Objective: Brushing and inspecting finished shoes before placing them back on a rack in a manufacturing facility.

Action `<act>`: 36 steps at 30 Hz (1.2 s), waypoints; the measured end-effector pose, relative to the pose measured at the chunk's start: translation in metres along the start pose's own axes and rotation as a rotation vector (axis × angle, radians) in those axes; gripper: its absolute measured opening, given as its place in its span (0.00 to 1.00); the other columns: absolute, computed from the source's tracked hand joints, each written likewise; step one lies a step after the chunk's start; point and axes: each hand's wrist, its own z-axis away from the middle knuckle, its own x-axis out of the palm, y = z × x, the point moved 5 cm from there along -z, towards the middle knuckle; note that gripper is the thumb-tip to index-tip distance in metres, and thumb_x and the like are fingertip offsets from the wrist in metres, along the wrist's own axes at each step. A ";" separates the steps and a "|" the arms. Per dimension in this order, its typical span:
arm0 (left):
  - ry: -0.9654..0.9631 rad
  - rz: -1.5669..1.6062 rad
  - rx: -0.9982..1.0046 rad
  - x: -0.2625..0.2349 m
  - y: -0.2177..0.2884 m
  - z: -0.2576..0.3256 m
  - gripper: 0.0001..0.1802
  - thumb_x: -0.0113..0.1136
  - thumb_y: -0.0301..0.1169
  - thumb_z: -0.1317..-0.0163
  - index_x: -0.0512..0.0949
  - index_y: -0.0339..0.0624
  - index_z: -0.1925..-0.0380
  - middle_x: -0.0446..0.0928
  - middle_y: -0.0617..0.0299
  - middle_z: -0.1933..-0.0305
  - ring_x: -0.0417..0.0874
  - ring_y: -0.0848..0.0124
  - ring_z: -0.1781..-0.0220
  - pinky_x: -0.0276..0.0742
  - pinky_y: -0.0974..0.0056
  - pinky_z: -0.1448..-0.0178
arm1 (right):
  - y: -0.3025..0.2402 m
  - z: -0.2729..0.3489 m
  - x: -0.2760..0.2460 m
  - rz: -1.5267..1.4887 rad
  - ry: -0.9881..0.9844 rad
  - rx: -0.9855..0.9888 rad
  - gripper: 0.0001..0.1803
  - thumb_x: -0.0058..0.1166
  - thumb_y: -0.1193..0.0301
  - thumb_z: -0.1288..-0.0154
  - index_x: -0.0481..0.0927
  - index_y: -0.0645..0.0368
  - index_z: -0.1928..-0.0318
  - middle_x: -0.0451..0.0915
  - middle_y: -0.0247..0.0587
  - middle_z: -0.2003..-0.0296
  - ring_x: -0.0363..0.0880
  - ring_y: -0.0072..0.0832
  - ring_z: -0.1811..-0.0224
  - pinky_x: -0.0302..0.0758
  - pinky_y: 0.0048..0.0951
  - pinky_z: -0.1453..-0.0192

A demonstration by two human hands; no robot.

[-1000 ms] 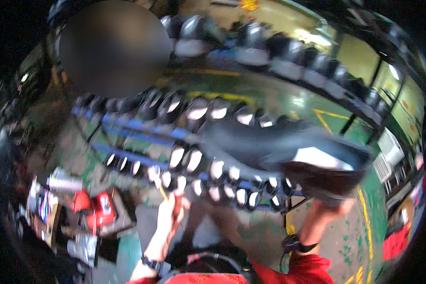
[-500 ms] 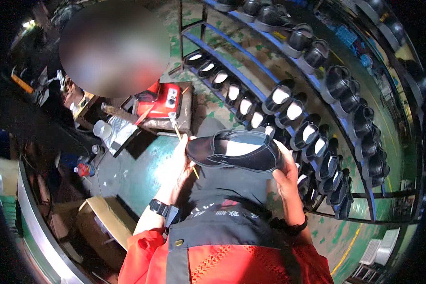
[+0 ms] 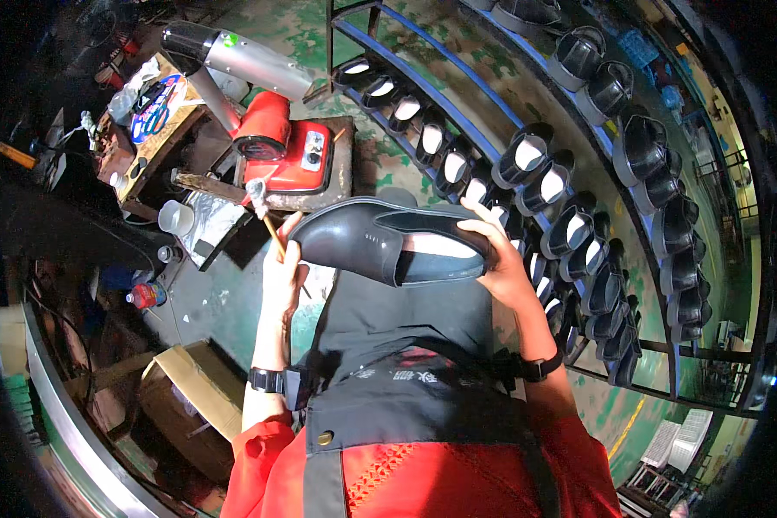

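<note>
— Black glossy leather, that's what we have in hand: a black slip-on shoe (image 3: pixel 388 246) held sideways near the middle of the frame, toe toward the left, its pale insole facing us.

— How do our hands sit on it?

— Our right hand (image 3: pixel 501 259) is wrapped round the heel end, fingers curled over the collar and closed firmly on the shoe. Our left hand (image 3: pixel 283 268) props the toe end, and its fingers are also pinched shut on a thin wooden-handled brush (image 3: pixel 263 211) whose pale tip points up and left, just beside the toe.

— And how far along would we say we are?

— We judge it mid-way on this one piece: the shoe is off the rack and under the brush, yet we cannot tell whether any coating is on the leather. It is not back on the blue metal rack (image 3: pixel 457 104) that curves across the upper right, where many similar black shoes (image 3: pixel 527 160) sit in rows.

— Anything else close by?

— A red machine (image 3: pixel 289 147) with a silver nozzle in the upper left, and a brown cardboard box (image 3: pixel 194 388) at lower left.
</note>
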 end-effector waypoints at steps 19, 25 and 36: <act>0.047 -0.060 0.120 -0.025 0.033 0.019 0.28 0.55 0.28 0.42 0.65 0.32 0.40 0.66 0.69 0.78 0.59 0.82 0.85 0.53 0.75 0.79 | -0.012 -0.010 0.004 0.484 0.114 -0.318 0.40 0.61 0.75 0.50 0.63 0.50 0.34 0.59 0.44 0.33 0.63 0.44 0.35 0.63 0.37 0.33; 0.026 -0.099 0.161 -0.015 0.043 0.019 0.30 0.55 0.29 0.42 0.63 0.30 0.40 0.62 0.71 0.81 0.59 0.82 0.84 0.53 0.74 0.79 | -0.013 -0.003 -0.004 0.465 0.162 -0.419 0.40 0.63 0.73 0.50 0.63 0.55 0.35 0.60 0.45 0.34 0.63 0.43 0.34 0.63 0.39 0.33; 0.083 -0.128 -0.082 0.010 0.007 -0.010 0.20 0.53 0.33 0.35 0.72 0.45 0.43 0.61 0.80 0.79 0.52 0.89 0.85 0.46 0.78 0.82 | 0.028 -0.019 -0.013 0.215 0.122 -0.070 0.34 0.61 0.80 0.52 0.69 0.58 0.40 0.65 0.44 0.37 0.61 0.36 0.32 0.59 0.35 0.31</act>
